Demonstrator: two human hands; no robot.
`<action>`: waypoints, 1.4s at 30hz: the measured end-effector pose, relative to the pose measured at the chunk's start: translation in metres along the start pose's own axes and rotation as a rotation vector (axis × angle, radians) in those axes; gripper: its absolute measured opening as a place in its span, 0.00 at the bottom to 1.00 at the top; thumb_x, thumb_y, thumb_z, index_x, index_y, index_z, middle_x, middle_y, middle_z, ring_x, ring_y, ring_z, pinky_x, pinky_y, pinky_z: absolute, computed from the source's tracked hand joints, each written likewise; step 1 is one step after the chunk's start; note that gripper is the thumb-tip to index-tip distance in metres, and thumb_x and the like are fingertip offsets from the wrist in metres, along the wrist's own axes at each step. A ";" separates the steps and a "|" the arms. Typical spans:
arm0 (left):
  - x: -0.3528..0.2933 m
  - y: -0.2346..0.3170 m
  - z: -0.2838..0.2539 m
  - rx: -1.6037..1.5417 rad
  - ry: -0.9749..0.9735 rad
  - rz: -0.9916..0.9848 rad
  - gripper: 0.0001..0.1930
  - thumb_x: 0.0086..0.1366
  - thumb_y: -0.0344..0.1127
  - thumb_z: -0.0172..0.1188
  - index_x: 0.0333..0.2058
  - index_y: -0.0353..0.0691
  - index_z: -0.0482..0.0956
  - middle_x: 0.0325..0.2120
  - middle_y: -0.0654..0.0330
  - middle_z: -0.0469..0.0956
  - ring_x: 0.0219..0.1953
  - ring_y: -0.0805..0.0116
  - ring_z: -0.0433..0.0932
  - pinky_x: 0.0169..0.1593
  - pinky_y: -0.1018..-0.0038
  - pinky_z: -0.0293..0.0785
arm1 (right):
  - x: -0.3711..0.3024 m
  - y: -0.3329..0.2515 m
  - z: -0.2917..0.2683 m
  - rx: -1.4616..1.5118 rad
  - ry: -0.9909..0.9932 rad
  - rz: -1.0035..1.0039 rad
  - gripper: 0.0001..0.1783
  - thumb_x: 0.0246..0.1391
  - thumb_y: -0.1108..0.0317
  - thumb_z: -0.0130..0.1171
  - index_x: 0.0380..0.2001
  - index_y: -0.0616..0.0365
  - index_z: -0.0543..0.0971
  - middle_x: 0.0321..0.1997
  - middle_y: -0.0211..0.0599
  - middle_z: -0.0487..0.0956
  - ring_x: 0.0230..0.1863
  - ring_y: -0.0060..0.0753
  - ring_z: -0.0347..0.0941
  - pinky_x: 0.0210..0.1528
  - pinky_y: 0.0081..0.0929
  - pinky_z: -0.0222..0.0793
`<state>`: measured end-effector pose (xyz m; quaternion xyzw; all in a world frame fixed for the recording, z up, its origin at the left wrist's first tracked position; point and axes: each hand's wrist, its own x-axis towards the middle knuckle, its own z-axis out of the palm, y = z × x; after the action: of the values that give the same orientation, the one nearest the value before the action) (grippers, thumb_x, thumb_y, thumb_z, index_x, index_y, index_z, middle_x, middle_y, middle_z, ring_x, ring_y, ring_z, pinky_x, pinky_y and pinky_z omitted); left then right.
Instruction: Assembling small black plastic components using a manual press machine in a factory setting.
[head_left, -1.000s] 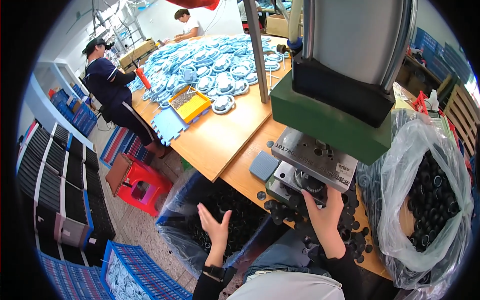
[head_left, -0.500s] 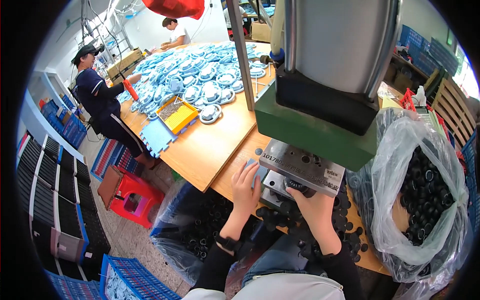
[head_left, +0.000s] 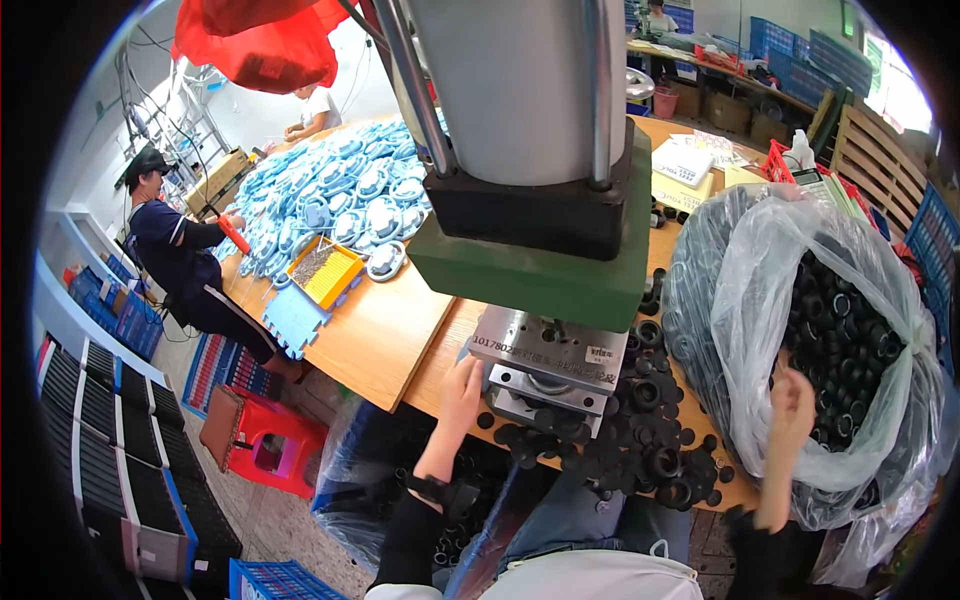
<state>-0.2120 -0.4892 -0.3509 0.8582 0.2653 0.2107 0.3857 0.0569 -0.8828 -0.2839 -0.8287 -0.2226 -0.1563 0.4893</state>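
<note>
My left hand [head_left: 460, 396] is at the left edge of the steel die [head_left: 548, 346] under the press. Its fingers point up along the die and hold nothing I can see. My right hand [head_left: 792, 402] is over the near left side of the mouth of a clear plastic bag [head_left: 735, 330]. Its fingers look loosely bent and are smeared, so I cannot tell whether they hold anything. Black ring-shaped parts [head_left: 850, 345] fill the bag. Between the upper and lower die plates a dark rounded edge shows. Small black discs and rings [head_left: 650, 430] lie heaped right of the die.
The green and black press head [head_left: 530, 250] stands over the die. On the wooden table [head_left: 385, 340] lie a yellow tray [head_left: 335, 285] and a pile of light-blue parts [head_left: 340, 205]. A red stool [head_left: 270, 450] stands at left, near a person [head_left: 170, 240] at the table.
My right hand has left the die and moved right to the bag. My left hand stays beside the die, lower in the picture. The whole view has shifted right.
</note>
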 end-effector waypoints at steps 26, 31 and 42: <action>-0.031 0.144 0.046 -0.011 0.838 0.235 0.24 0.47 0.39 0.72 0.43 0.38 0.76 0.36 0.58 0.78 0.44 0.59 0.75 0.54 0.59 0.62 | 0.090 0.192 -0.017 -0.016 -0.061 -0.035 0.19 0.57 0.60 0.59 0.37 0.69 0.71 0.37 0.45 0.72 0.40 0.39 0.67 0.46 0.29 0.63; -0.084 0.082 0.021 0.224 0.976 0.017 0.23 0.45 0.37 0.73 0.41 0.37 0.78 0.35 0.55 0.77 0.42 0.56 0.73 0.47 0.68 0.66 | 0.066 0.128 -0.046 -0.267 0.064 -0.328 0.17 0.62 0.61 0.51 0.38 0.68 0.68 0.40 0.45 0.68 0.44 0.43 0.65 0.52 0.30 0.59; -0.163 -0.077 -0.024 0.440 0.768 -0.404 0.24 0.56 0.41 0.66 0.47 0.32 0.74 0.46 0.47 0.75 0.51 0.50 0.72 0.55 0.61 0.66 | -0.021 -0.160 0.077 0.222 -0.688 -0.749 0.16 0.37 0.72 0.68 0.30 0.64 0.73 0.39 0.44 0.73 0.46 0.53 0.71 0.47 0.41 0.68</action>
<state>-0.3742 -0.5339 -0.4209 0.7110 0.5880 0.3718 0.1023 -0.0416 -0.7515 -0.2116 -0.6388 -0.6669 -0.0146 0.3834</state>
